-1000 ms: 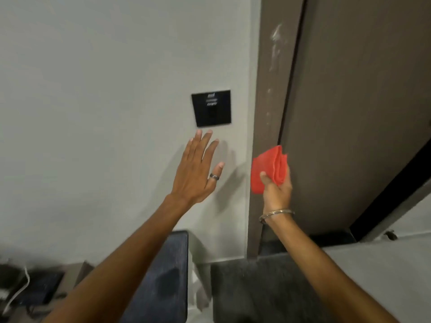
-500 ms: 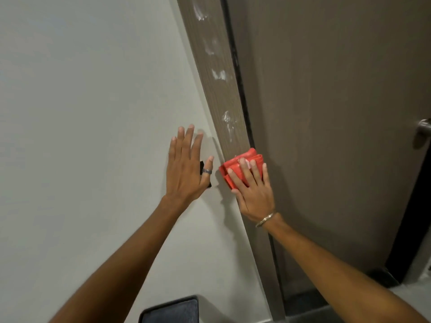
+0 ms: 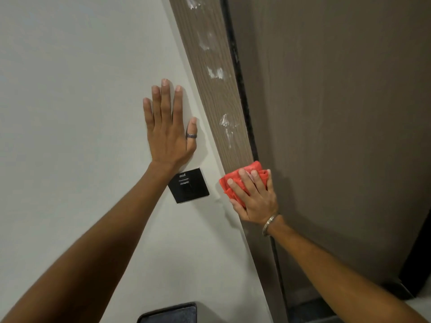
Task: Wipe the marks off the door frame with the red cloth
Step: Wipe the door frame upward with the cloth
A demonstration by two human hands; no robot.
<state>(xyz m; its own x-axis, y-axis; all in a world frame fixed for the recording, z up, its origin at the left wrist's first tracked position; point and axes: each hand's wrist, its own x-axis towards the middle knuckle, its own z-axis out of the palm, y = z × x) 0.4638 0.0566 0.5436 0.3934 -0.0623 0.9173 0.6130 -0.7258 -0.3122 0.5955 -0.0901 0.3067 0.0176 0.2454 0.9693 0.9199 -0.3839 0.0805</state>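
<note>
The right hand (image 3: 255, 194) lies flat with fingers spread, forearm reaching up from the lower right, and presses the red cloth (image 3: 235, 183) against the door frame (image 3: 224, 94); its grip is a palm-down hold that pins the folded cloth rather than a closed fist. A metal bangle (image 3: 268, 223) circles that wrist. The left hand (image 3: 168, 127) is released, flat against the white wall (image 3: 70, 101) left of the door frame, fingers together and pointing up, a dark ring (image 3: 191, 135) on the thumb.

The door frame is a long wood-grain strip whose long axis leans from upper left to lower right. White marks (image 3: 226, 123) dot it above the cloth. The cloth sits on the frame's lower part, bunched, its left end overhanging onto the wall. A black wall plate (image 3: 189, 188) is on the wall left of the door frame, just below the left wrist. The brown door (image 3: 338, 136) lies right of the door frame.
</note>
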